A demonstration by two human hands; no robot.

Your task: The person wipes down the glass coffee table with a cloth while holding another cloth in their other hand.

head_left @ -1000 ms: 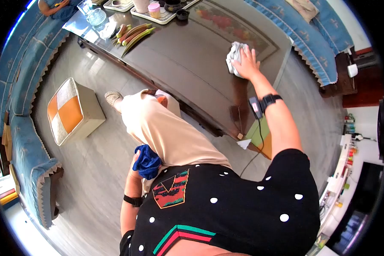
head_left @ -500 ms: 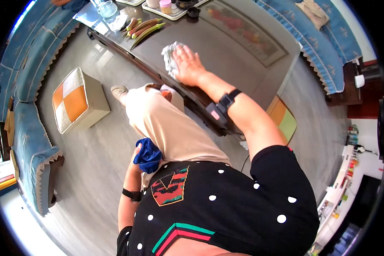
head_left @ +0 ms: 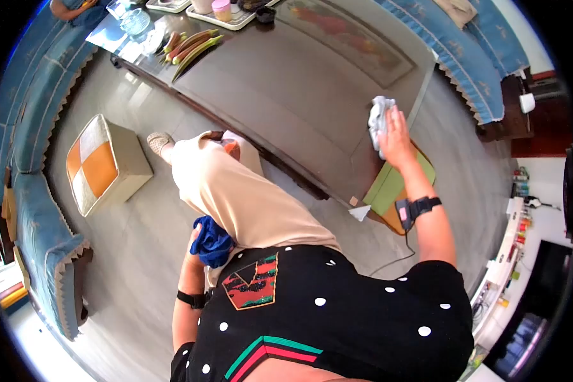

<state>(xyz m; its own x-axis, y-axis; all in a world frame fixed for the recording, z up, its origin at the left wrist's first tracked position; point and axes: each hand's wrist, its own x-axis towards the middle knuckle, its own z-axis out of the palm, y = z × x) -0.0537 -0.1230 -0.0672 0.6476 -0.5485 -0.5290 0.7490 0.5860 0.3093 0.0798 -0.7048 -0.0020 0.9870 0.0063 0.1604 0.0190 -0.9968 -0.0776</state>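
My right hand [head_left: 396, 139] presses a crumpled pale grey cloth [head_left: 380, 121] at the right end of the dark glossy table [head_left: 286, 95], close to its edge. Its fingers lie together along the cloth. Down at my left side, my left hand [head_left: 195, 244] grips a bunched dark blue cloth [head_left: 212, 242] beside my beige trousers. Long reddish and green pods [head_left: 194, 49] lie in a pile near the table's far left edge.
Behind the pods are a glass bowl [head_left: 134, 22], a tray [head_left: 235, 21] with cups and a small black bowl [head_left: 265, 14]. A checkered stool [head_left: 108, 164] stands left; a green-orange stool [head_left: 388, 189] is below the right end. Blue sofas flank the table; a seated person [head_left: 76, 11] is top left.
My right hand and the grey cloth first went left across the table, then back to its right end. My left hand still holds the blue cloth, and the view has shifted slightly.
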